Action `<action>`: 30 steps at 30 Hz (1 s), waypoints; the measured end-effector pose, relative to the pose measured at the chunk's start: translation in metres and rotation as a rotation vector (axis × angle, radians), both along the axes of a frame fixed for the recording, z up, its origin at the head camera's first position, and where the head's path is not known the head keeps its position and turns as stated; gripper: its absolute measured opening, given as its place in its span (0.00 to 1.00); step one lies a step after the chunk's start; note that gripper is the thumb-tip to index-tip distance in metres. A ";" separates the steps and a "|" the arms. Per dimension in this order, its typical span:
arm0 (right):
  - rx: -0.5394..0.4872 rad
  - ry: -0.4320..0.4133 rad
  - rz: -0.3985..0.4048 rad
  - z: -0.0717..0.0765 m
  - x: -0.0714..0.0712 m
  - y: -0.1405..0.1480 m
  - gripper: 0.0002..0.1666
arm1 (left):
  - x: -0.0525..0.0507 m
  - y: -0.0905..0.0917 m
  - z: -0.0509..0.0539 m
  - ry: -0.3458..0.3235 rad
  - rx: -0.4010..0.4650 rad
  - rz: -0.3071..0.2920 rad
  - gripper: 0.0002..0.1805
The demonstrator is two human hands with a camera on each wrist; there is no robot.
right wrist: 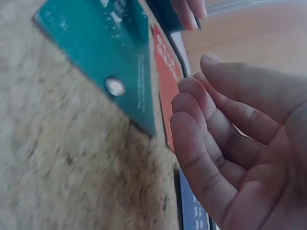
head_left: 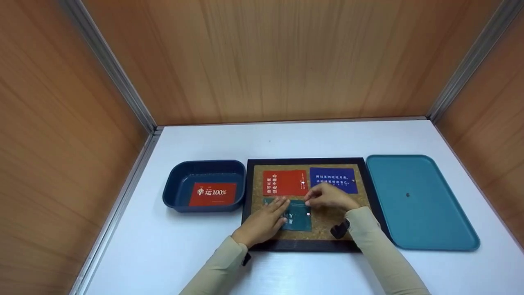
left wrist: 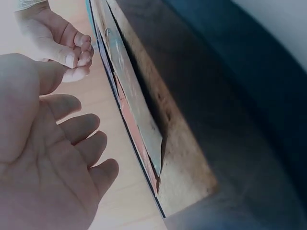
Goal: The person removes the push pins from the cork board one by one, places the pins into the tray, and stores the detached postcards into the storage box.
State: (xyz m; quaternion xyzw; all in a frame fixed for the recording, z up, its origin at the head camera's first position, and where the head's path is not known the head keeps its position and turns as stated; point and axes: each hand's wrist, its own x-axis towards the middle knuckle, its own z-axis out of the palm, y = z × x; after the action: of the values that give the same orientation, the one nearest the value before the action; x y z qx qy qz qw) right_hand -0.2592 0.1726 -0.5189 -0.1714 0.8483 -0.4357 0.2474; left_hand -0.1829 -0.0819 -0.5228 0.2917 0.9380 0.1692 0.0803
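A green card (head_left: 301, 221) with white characters lies on a cork board (head_left: 327, 233) in a dark frame. Near its right edge shows a pale, round pin head (right wrist: 115, 86). My left hand (head_left: 264, 221) is spread over the card's left part; whether it touches cannot be told. In the left wrist view, one card edge stands off the cork. Just right of the card's upper corner is my right hand (head_left: 333, 198), fingers loosely bent, with nothing visible in them. Above the green card sit a red card (head_left: 284, 183) and a blue card (head_left: 333, 178).
Left of the board stands a dark blue bin (head_left: 174, 184) with another red card (head_left: 213, 194) inside. A teal tray (head_left: 421, 221) lies to the right, with a small dark spot near its middle. Wooden panels (head_left: 262, 61) enclose the white table (head_left: 135, 246).
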 end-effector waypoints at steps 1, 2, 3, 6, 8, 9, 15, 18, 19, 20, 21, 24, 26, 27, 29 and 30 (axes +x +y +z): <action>0.009 0.002 0.002 -0.001 0.000 0.001 0.11 | 0.000 0.001 -0.001 -0.004 -0.001 -0.003 0.31; 0.015 0.002 0.003 -0.002 0.001 0.002 0.11 | 0.001 0.001 -0.001 -0.009 -0.004 -0.005 0.30; 0.021 0.005 0.004 -0.003 0.001 0.003 0.11 | 0.001 0.002 -0.002 -0.013 -0.009 -0.007 0.30; 0.030 0.006 0.012 -0.005 0.002 0.005 0.09 | 0.001 0.004 -0.003 -0.025 -0.023 -0.008 0.30; 0.028 0.005 0.021 -0.006 0.002 0.006 0.08 | 0.001 0.005 -0.005 -0.035 -0.026 -0.006 0.30; 0.026 0.007 0.027 -0.006 0.003 0.007 0.08 | 0.001 0.006 -0.005 -0.038 -0.028 -0.007 0.30; 0.003 0.015 0.071 -0.011 0.005 0.008 0.07 | 0.000 0.009 -0.009 -0.035 -0.051 -0.021 0.29; 0.004 0.021 0.089 -0.013 0.006 0.009 0.07 | 0.000 0.011 -0.010 -0.043 -0.059 -0.022 0.29; 0.008 0.027 0.094 -0.014 0.007 0.009 0.07 | 0.000 0.011 -0.010 -0.053 -0.059 -0.019 0.29; 0.012 0.030 0.095 -0.015 0.007 0.009 0.07 | 0.001 0.012 -0.011 -0.065 -0.061 -0.016 0.29; 0.017 0.034 0.097 -0.015 0.007 0.009 0.07 | 0.001 0.012 -0.011 -0.076 -0.063 -0.013 0.29; 0.032 0.038 0.096 -0.016 0.008 0.009 0.07 | 0.001 0.013 -0.012 -0.097 -0.077 -0.005 0.29; 0.036 0.034 0.093 -0.017 0.008 0.010 0.07 | 0.001 0.014 -0.013 -0.105 -0.090 -0.001 0.29; 0.037 0.031 0.091 -0.018 0.007 0.010 0.07 | 0.001 0.014 -0.013 -0.106 -0.095 0.000 0.29; 0.037 0.022 0.083 -0.019 0.008 0.009 0.07 | 0.001 0.014 -0.014 -0.106 -0.104 -0.003 0.29; 0.037 0.020 0.079 -0.019 0.008 0.009 0.07 | 0.001 0.015 -0.013 -0.108 -0.106 -0.004 0.29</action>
State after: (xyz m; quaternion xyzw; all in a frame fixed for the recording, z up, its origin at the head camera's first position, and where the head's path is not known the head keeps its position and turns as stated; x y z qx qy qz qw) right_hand -0.2516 0.1820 -0.5384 -0.2044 0.8513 -0.4080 0.2588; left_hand -0.1823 -0.0673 -0.5362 0.2792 0.9394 0.1347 0.1464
